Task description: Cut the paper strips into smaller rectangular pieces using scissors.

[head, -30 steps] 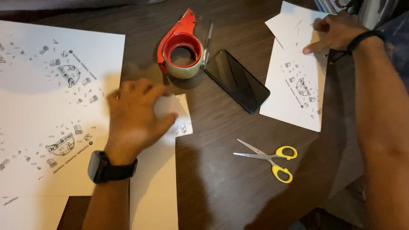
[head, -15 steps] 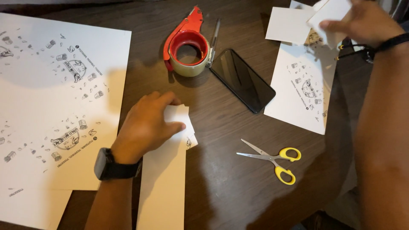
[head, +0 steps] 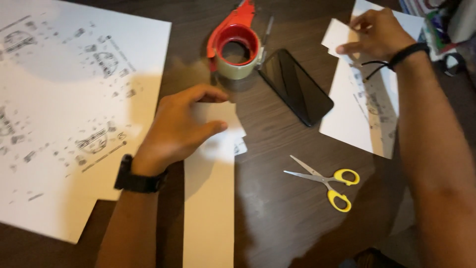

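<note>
My left hand (head: 181, 126), with a black watch on the wrist, rests on a small white paper piece (head: 220, 121) at the top of a long white strip (head: 208, 208), thumb and fingers pinching its edge. My right hand (head: 379, 34), a black band on its wrist, holds a small white paper cut-out (head: 337, 35) at the far right, above a printed sheet (head: 364, 106). Between the two hands lie a red tape dispenser (head: 235, 42) and a black phone (head: 295, 85).
A large printed sheet (head: 64, 109) covers the left of the dark wooden table (head: 277, 213). Yellow-handled scissors (head: 325, 181) lie shut at centre right. Coloured clutter (head: 441, 30) sits past the table's far right corner.
My right hand lifted a small paper piece off the right sheet and brought it down again slightly to the left. My left hand stayed on the small paper piece, fingers curling.
</note>
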